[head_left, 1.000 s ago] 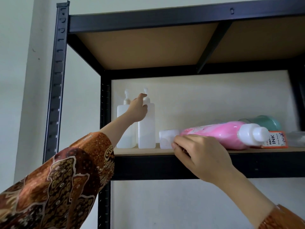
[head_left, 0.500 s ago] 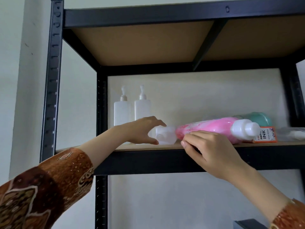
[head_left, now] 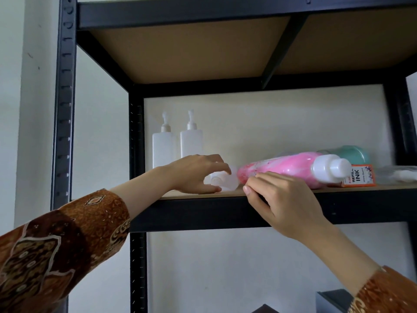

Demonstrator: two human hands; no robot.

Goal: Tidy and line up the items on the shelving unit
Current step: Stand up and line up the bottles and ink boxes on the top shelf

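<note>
Two white pump bottles stand upright side by side at the shelf's back left. My left hand curls its fingers and thumb around a small translucent container near the shelf's front edge. A pink bottle with a white cap lies on its side to the right of that container. My right hand rests at the black shelf edge, fingertips touching the pink bottle's base.
Behind the pink bottle lies a teal bottle. An orange refill ink box and a clear plastic bag sit at the shelf's right. The upper shelf board hangs overhead. Black uprights frame the left side.
My left hand left the pump bottles, dropped to the small translucent container and closed round it. My right hand stayed at the pink bottle's base.
</note>
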